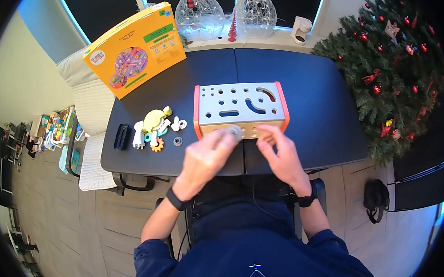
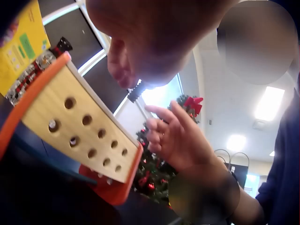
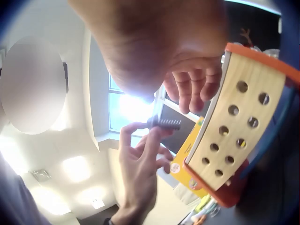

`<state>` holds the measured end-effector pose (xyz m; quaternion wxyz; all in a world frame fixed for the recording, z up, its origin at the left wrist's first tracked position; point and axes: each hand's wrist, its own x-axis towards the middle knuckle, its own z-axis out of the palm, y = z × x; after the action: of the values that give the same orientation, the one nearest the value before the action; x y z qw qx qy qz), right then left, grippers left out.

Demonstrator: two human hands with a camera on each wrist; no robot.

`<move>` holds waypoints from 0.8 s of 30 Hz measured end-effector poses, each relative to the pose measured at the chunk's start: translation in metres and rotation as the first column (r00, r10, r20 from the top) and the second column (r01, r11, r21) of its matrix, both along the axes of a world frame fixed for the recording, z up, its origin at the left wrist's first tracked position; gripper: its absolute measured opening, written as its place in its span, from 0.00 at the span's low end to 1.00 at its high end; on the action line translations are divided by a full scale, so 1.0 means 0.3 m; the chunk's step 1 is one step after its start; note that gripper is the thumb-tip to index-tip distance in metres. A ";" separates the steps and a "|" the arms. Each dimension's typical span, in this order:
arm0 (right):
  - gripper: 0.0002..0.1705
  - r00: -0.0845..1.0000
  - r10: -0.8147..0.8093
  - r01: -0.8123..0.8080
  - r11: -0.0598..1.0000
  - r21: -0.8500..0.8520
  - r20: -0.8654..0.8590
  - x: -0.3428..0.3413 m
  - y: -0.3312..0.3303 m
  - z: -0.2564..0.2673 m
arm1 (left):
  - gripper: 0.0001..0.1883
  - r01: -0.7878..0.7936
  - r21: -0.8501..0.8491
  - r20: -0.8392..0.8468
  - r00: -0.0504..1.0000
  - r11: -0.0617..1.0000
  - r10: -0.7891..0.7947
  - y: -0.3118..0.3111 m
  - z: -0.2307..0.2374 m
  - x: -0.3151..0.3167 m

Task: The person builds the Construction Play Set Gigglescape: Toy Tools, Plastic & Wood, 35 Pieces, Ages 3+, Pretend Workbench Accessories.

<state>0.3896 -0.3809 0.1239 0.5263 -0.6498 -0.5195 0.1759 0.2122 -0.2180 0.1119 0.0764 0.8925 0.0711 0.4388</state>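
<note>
A grey screw (image 1: 236, 132) is pinched between thumb and finger of the left hand (image 1: 205, 157), in front of a toy workbench (image 1: 240, 103) with a grey top and red-orange ends. In the right wrist view the screw's ridged shaft (image 3: 169, 123) points sideways from the left hand (image 3: 139, 171). The right hand (image 1: 283, 157) is raised by the bench's near right side, fingers loosely bent and holding nothing. The left wrist view shows the right hand (image 2: 180, 138) apart from the dark screw (image 2: 136, 92). Two rows of holes line the bench's wooden side (image 2: 84, 124).
Yellow, white, teal and orange toy pieces (image 1: 154, 121) lie left of the bench, with a grey ring (image 1: 178, 140) and a black item (image 1: 122, 136). A yellow box (image 1: 158, 53) stands at the back left of the dark table (image 1: 322, 107). A decorated tree (image 1: 380, 73) is on the right.
</note>
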 end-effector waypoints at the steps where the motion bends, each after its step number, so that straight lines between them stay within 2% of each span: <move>1: 0.20 0.996 0.041 -0.042 0.999 -0.006 -0.075 -0.018 0.002 -0.015 | 0.19 0.056 -0.001 -0.071 0.996 0.998 -0.056 -0.023 -0.026 0.017; 2: 0.21 0.986 0.081 -0.083 0.997 -0.006 -0.146 -0.032 0.005 -0.046 | 0.21 0.113 -0.003 -0.139 0.984 0.994 -0.112 -0.042 -0.065 0.037; 4: 0.21 0.984 0.052 -0.051 0.999 0.006 -0.169 -0.038 -0.006 -0.123 | 0.25 0.160 -0.059 -0.141 0.976 0.985 -0.167 -0.069 -0.122 0.074; 6: 0.20 0.993 0.022 -0.027 0.999 -0.038 -0.118 -0.021 -0.020 -0.147 | 0.26 0.188 -0.102 -0.152 0.967 0.977 -0.202 -0.075 -0.167 0.081; 9: 0.19 0.993 0.011 -0.021 0.996 -0.085 -0.113 0.008 -0.022 -0.155 | 0.19 0.247 -0.270 -0.082 0.957 0.931 -0.278 -0.101 -0.207 0.085; 10: 0.19 0.988 0.001 -0.018 0.994 -0.110 -0.154 0.016 -0.017 -0.159 | 0.19 0.226 -0.333 -0.099 0.957 0.915 -0.273 -0.105 -0.228 0.072; 13: 0.18 0.995 0.015 -0.028 0.990 -0.138 -0.096 0.029 -0.002 -0.173 | 0.19 0.177 -0.542 -0.118 0.952 0.821 -0.283 -0.116 -0.326 0.048; 16: 0.18 0.999 0.029 -0.032 0.988 -0.153 -0.021 0.024 0.002 -0.166 | 0.19 0.104 -0.654 -0.151 0.953 0.750 -0.264 -0.108 -0.370 0.052; 19: 0.17 1.000 0.003 0.002 0.986 -0.168 0.029 0.013 0.003 -0.138 | 0.19 0.114 -0.699 -0.113 0.957 0.706 -0.266 -0.107 -0.367 0.070; 24: 0.16 0.999 -0.024 0.029 0.986 -0.165 0.030 0.022 0.005 -0.159 | 0.19 0.065 -0.744 -0.157 0.950 0.665 -0.269 -0.105 -0.377 0.067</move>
<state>0.3962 -0.3793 0.0762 0.4654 -0.7005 -0.5018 0.2023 0.2324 -0.2494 -0.0013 0.4563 0.8386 0.1662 0.2468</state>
